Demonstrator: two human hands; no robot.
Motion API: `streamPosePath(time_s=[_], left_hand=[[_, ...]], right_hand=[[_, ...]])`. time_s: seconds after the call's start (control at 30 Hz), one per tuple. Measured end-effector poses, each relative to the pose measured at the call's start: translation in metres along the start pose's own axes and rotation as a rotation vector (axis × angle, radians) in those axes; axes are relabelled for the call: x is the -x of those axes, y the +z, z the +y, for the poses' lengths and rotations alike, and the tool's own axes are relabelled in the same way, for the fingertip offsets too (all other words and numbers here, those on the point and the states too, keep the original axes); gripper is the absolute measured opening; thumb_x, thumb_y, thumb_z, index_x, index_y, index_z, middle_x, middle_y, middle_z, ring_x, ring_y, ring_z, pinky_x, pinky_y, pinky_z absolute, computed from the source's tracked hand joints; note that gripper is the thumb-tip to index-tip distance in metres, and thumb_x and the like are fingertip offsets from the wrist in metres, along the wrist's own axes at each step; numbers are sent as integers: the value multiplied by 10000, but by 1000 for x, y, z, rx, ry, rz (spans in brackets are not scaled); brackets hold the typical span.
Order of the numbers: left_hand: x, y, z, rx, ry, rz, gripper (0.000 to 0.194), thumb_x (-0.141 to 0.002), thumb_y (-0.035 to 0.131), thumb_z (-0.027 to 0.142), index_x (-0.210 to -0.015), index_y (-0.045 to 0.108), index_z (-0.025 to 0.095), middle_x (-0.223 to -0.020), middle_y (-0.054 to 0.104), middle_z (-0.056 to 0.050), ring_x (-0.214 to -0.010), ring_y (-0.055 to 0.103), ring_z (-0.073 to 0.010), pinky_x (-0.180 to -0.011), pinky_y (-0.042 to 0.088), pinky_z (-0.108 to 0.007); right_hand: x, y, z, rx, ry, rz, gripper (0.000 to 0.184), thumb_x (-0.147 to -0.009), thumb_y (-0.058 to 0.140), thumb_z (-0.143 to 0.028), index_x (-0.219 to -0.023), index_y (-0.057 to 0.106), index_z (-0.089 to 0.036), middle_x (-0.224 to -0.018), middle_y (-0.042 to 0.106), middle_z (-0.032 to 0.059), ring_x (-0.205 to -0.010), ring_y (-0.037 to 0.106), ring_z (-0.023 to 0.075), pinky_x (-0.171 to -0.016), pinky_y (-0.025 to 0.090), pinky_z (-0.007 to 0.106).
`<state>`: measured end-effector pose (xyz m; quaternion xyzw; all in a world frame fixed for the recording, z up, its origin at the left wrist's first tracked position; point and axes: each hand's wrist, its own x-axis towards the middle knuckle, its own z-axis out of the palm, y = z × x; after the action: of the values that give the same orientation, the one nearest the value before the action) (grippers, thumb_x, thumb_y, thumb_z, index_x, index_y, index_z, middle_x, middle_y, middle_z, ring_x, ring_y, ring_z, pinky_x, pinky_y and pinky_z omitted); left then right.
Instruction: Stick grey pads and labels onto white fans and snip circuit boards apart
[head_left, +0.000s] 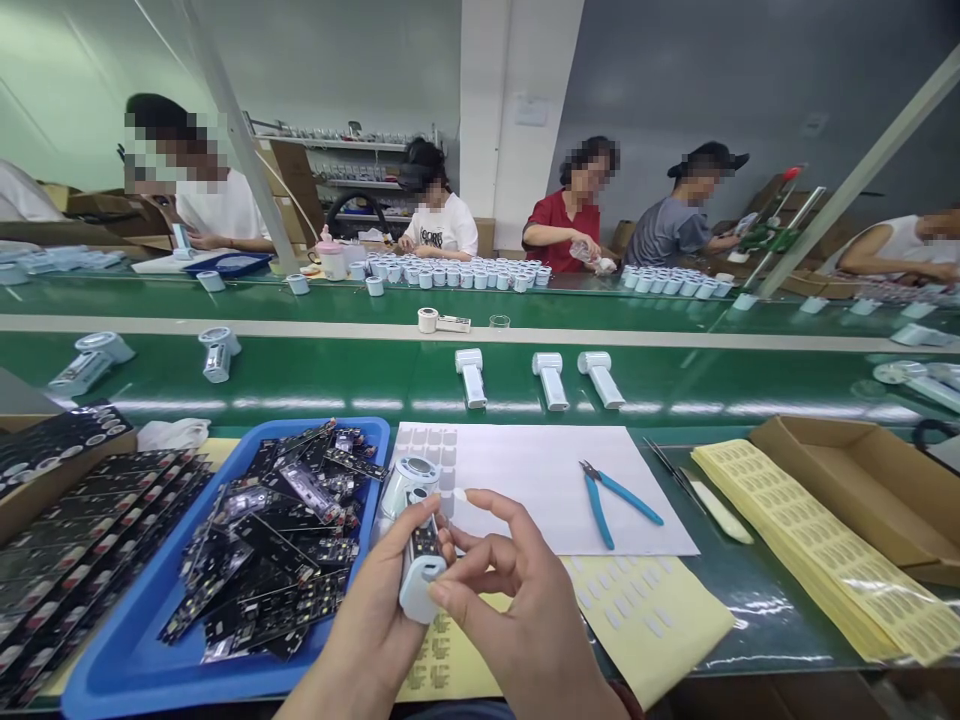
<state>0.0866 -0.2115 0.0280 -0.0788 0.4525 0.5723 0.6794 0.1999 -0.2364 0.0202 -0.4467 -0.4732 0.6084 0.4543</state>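
Note:
My left hand [375, 610] grips a small white handheld device [415, 530] with a round head and an exposed dark circuit board in its handle. My right hand [517, 590] is beside it, index finger raised with a small white sticker [459, 494] on its tip, the other fingers curled near the device's lower end. Both hands hover over a yellow sticker backing sheet [645, 610] at the near edge of the bench.
A blue tray [127, 660] of black circuit boards sits at left beside more boards. White paper [540, 480], blue cutters [609, 492], tweezers [671, 470], yellow label sheets [817, 540] and a cardboard box [862, 480] lie right. Finished devices [551, 378] ride the green conveyor; several people work opposite.

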Motion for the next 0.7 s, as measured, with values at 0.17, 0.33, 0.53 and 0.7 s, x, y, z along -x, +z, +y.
streamPosePath(time_s=[0.17,0.33,0.53,0.7], left_hand=[[1,1,-1,7,10,5,23,-881,571,79,-866,573,96,-679,572,-53,-487,559,-85,-446,508,-176],[3,0,-2,24,6,27,32,-854,596,70,-848,582,98,-682,569,-53,-486,554,-88,-438,516,-190],[-1,-3,-3,32,-9,22,29,-857,596,75,-848,589,102,-679,579,-54,-494,557,-85,-453,515,-184],[0,-2,-6,44,0,20,106,-870,590,97,-768,588,123,-627,576,-37,-494,572,-92,-470,528,-192]], right_hand=[[-1,1,1,-12,-19,3,582,-687,716,-141,-1229,521,-228,-696,733,-46,-1129,683,249,-959,543,375],[-1,2,2,15,-25,18,579,-683,719,-151,-1224,530,-233,-700,737,-41,-1117,687,256,-881,579,354],[-1,3,1,25,-26,22,570,-684,706,-150,-1222,538,-236,-690,732,-46,-1093,699,248,-848,592,325],[5,4,11,254,-220,73,551,-749,680,-152,-1264,540,-288,-762,750,-47,-1046,719,228,-823,595,307]])
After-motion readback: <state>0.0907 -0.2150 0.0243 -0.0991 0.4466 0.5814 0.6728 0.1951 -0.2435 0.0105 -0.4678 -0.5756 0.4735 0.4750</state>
